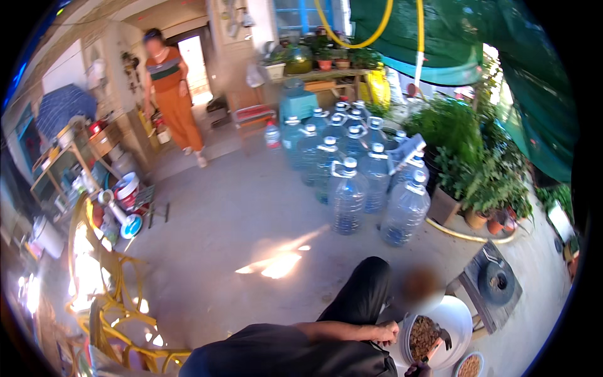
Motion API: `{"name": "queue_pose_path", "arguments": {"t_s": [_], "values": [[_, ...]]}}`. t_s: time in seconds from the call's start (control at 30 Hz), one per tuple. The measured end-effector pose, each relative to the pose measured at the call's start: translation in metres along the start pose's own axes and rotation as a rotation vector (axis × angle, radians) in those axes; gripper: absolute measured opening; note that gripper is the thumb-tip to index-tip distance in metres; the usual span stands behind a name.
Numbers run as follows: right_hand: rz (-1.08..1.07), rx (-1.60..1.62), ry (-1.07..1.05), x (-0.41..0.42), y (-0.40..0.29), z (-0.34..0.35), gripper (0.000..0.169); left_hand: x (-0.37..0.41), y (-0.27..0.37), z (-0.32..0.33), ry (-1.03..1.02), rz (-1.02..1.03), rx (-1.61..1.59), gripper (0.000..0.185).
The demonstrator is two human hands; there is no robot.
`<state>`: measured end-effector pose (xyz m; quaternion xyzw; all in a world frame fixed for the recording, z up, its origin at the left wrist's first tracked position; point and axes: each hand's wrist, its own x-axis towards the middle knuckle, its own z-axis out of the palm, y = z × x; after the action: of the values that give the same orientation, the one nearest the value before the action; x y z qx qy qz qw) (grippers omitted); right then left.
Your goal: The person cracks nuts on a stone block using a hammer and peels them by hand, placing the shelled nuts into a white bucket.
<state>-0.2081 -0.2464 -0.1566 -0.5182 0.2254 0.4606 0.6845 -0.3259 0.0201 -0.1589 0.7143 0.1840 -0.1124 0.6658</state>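
My right hand (418,369), low in the picture and partly cut off by its edge, is closed around the handle of a claw hammer (444,338). The hammer's head lies over a white bucket (460,316) that holds brown broken pieces (422,335), perhaps nut shells. My left hand (387,332) has its fingers curled beside the bucket's near rim; whether it holds anything is unclear. A small bowl (481,363) of tan pieces stands by the bucket. Above the bucket is a brown round shape (418,285), too blurred to name.
A person (172,94) walks near the doorway. Several large plastic water bottles (348,198) stand ahead of potted plants (494,184). A wooden stool (506,308) bears a dark round block (497,282). A yellow rattan chair (110,301) is at left; a hose (471,236) crosses the concrete floor.
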Motion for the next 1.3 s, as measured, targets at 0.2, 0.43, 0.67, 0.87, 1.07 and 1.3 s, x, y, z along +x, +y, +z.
{"name": "queue_pose_path", "arguments": {"t_s": [0.2, 0.43, 0.67, 0.87, 1.07, 1.3], "values": [[-0.203, 0.011, -0.072, -0.043, 0.000, 0.011, 0.004, 0.008, 0.020, 0.004, 0.056, 0.101, -0.180, 0.015], [-0.411, 0.107, -0.074, -0.103, 0.011, 0.032, 0.011, -0.012, 0.064, 0.020, -0.059, 0.063, -0.399, 0.007], [-0.467, 0.161, 0.085, -0.129, 0.033, 0.004, 0.011, -0.002, 0.136, 0.035, -0.023, 0.245, -0.323, 0.008], [-0.541, 0.180, 0.211, -0.157, 0.021, 0.008, 0.012, 0.093, 0.200, 0.023, 0.205, 0.655, -0.022, 0.008], [-0.619, 0.077, 0.304, -0.168, 0.002, 0.005, 0.011, 0.186, 0.282, 0.047, 0.427, 0.927, 0.302, 0.009], [-0.749, -0.037, 0.328, -0.173, -0.036, 0.011, 0.009, 0.245, 0.270, 0.065, 0.473, 1.010, 0.574, 0.009]]}}
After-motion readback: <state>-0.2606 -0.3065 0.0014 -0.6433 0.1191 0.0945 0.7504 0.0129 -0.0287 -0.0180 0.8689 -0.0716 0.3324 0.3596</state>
